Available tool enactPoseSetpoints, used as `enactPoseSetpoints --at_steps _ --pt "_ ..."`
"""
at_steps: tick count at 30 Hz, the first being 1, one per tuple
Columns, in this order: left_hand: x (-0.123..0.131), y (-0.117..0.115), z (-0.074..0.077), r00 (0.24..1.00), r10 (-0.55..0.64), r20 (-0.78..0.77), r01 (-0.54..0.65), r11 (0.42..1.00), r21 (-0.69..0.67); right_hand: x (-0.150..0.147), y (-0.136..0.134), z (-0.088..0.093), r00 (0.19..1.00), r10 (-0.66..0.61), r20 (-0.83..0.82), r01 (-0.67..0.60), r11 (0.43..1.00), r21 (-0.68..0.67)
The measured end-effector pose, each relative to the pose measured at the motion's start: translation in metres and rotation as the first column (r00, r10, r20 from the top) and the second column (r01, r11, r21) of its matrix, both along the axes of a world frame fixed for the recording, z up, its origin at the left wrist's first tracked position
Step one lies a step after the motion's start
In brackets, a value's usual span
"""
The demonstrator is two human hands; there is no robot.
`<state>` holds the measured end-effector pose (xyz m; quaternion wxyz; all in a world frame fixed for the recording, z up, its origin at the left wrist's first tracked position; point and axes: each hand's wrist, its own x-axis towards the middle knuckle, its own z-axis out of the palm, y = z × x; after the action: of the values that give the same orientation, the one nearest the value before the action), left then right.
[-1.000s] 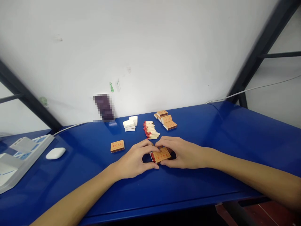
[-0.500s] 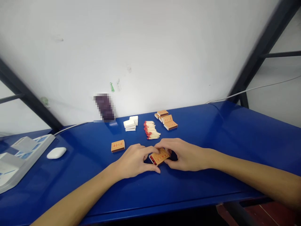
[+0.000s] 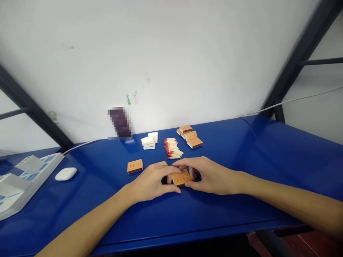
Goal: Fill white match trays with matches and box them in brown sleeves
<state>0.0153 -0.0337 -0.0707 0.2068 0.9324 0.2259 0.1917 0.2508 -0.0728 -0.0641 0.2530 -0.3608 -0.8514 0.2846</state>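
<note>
A person's left hand (image 3: pixel 151 182) and right hand (image 3: pixel 210 175) are meeting over a small orange matchbox (image 3: pixel 181 177) near the front middle of a blue table (image 3: pixel 268 160). Both sets of fingers are curling inward and pinching the box from opposite ends, thumbs low on the near side, fingertips (image 3: pixel 174 166) arching over the top. The box is sitting just above or on the tabletop, between the two palms, its printed face turned up and fully in view.

The risk here appears to be a squeeze applied unevenly: pressure from one end alone could be pushing the inner drawer out the far side, or crushing the thin card sleeve. A tilt could also be spilling whatever is inside; whether the drawer is fully closed cannot be told.

Just beyond the hands, a loose heap of red-tipped matches (image 3: pixel 173 148) is lying close enough to be scattered by a careless knuckle. Farther back are white trays (image 3: pixel 149 140) and a stack of orange boxes (image 3: pixel 190 137); a single matchbox (image 3: pixel 134 166) is lying to the left.
</note>
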Motion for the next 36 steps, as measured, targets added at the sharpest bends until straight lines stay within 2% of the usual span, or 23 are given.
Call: enactPoseSetpoints --at_steps 4,11,13,18,20,23,26,28,30,33,36 --pt "0.001 0.001 0.002 0.998 -0.031 -0.05 0.032 0.999 0.012 0.001 -0.001 0.002 0.999 0.034 0.011 -0.034 0.999 0.016" --pt "-0.001 0.001 0.004 0.996 -0.071 -0.045 0.072 0.997 0.011 0.0 -0.002 0.005 0.999 0.034 0.033 -0.034 0.999 0.012" --pt "-0.001 0.001 0.005 0.994 -0.077 -0.077 0.082 0.995 0.057 -0.001 -0.002 0.004 0.999 0.019 0.042 -0.02 1.0 0.025" --pt "0.002 -0.001 0.007 0.994 -0.007 -0.112 0.041 0.952 0.303 -0.003 -0.002 0.0 0.995 -0.05 0.085 0.046 0.998 0.049" --pt "0.003 -0.002 0.007 0.993 -0.012 -0.121 0.05 0.947 0.316 -0.004 -0.002 -0.001 0.994 -0.057 0.095 0.051 0.997 0.063" --pt "0.002 0.0 0.007 0.986 -0.083 -0.141 0.122 0.949 0.292 -0.004 -0.003 -0.005 0.994 -0.064 0.088 0.056 0.994 0.096" --pt "-0.007 0.009 0.017 0.986 -0.089 -0.142 0.138 0.915 0.38 -0.004 -0.005 -0.006 0.995 -0.086 0.045 0.082 0.992 0.091" --pt "-0.019 0.018 0.031 0.993 -0.032 -0.112 0.076 0.906 0.417 -0.002 -0.006 -0.005 0.995 -0.098 0.034 0.096 0.993 0.062" --pt "-0.036 0.028 0.05 0.992 0.084 -0.091 -0.042 0.92 0.39 -0.001 -0.006 -0.004 0.995 -0.094 0.04 0.092 0.994 0.057" --pt "-0.062 0.037 0.074 0.946 0.295 -0.136 -0.26 0.938 0.231 0.0 -0.005 -0.004 0.994 -0.088 0.063 0.084 0.994 0.066" --pt "-0.079 0.042 0.083 0.908 0.353 -0.225 -0.34 0.936 0.096 -0.001 -0.004 -0.005 0.995 -0.062 0.077 0.058 0.997 0.052"
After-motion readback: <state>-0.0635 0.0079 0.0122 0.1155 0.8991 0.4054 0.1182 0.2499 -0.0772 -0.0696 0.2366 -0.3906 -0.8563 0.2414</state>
